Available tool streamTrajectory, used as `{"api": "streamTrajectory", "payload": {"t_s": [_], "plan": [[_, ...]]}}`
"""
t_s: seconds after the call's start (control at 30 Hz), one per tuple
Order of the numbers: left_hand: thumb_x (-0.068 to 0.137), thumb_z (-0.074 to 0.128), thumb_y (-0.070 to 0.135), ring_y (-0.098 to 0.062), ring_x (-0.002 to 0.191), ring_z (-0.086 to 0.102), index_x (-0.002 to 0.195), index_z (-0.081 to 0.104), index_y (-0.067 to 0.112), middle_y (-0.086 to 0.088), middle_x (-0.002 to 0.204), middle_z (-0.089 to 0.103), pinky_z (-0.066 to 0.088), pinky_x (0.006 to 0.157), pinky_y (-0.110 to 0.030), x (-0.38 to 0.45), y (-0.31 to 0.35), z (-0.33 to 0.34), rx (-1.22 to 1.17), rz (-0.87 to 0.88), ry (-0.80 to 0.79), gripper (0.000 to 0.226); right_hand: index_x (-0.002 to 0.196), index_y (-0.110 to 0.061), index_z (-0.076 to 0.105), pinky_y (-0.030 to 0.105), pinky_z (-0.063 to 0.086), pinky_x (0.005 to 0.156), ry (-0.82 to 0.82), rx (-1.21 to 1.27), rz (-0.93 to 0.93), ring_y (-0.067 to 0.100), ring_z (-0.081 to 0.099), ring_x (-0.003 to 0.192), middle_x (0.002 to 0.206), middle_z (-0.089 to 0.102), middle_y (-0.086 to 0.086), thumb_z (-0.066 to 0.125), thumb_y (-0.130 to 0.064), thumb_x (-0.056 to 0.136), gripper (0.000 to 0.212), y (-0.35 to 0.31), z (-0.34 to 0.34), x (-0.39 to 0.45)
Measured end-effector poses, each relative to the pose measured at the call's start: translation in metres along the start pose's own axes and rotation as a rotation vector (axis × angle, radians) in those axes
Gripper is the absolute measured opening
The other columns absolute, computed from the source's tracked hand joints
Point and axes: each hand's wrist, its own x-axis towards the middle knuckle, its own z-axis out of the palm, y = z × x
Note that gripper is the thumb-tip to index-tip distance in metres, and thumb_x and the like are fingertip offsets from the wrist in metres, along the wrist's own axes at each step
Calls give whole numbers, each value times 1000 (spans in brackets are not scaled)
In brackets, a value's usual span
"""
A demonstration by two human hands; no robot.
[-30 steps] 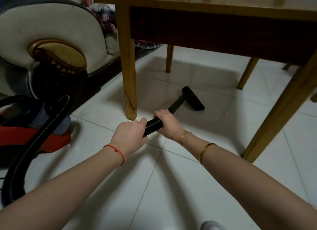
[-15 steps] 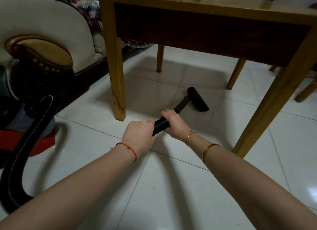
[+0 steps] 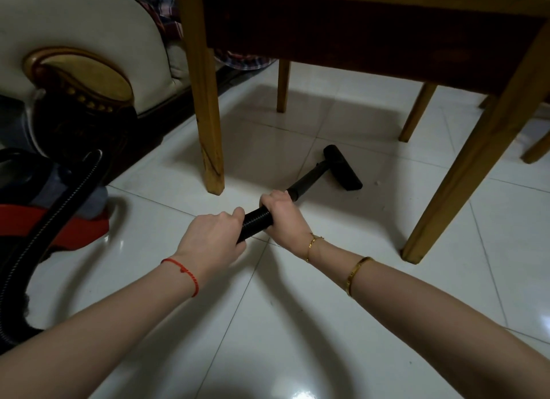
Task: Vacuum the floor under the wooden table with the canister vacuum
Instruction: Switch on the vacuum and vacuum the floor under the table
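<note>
Both my hands grip the black ribbed vacuum hose (image 3: pixel 257 220) low over the white tiles. My left hand (image 3: pixel 212 239) holds its near end, and my right hand (image 3: pixel 282 215) holds it just ahead, where the hose meets the black wand (image 3: pixel 306 179). The wand slopes down to the black floor nozzle (image 3: pixel 342 172), which lies flat on the tiles under the wooden table (image 3: pixel 372 38). The red and black canister (image 3: pixel 44 223) sits at the left, and its hose (image 3: pixel 50 232) curves down beside it.
Table legs stand near left (image 3: pixel 208 109), near right (image 3: pixel 464 175) and at the back (image 3: pixel 283 86). A cream sofa arm with gold trim (image 3: pixel 83 56) fills the upper left. Another wooden leg (image 3: pixel 537 148) shows at the right edge. A small speck (image 3: pixel 378 183) lies right of the nozzle.
The view has shifted, so the canister shows more at the left again. Both hands keep the same grip on the hose, and the nozzle stays on the tiles under the table.
</note>
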Motion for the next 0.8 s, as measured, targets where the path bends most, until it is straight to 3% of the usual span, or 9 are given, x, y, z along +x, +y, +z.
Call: {"api": "streamTrajectory", "payload": {"t_s": [0.13,0.27,0.37,0.53,0.8], "plan": [[90,46,33,-23,60,45,99,39,18,2,74,46,33,55,-29,-21,-15,-2,12,-17,-18,19,85,-7,55,30,37,85,20,-8,-19,25,47,94,92,57,12,64,-11,81,10,-26,7,-7],[90,45,35,-23,61,45,99,39,19,2,74,45,33,56,-30,-29,-24,-3,19,-41,-27,20,84,-8,55,34,38,93,26,-2,-29,25,48,92,90,58,11,63,-10,82,9,-38,11,-5],[90,45,34,-23,61,46,100,40,18,2,74,47,34,56,-29,-25,-24,0,13,-52,-27,20,86,-6,56,32,36,90,11,-2,-28,26,48,94,93,58,13,63,-10,83,8,-35,11,-2],[90,45,32,-27,65,51,99,39,17,-3,86,62,34,58,-29,-3,-9,6,-6,-35,-29,18,84,-7,55,30,38,84,-25,-10,-35,26,47,94,92,56,11,66,-10,81,12,-7,10,6],[92,46,27,-23,67,55,107,45,14,-4,92,64,35,58,-28,71,37,12,-66,7,-7,20,82,-10,52,39,28,109,-87,-61,-35,25,49,91,84,44,-1,63,-9,81,11,78,-12,34]]}}
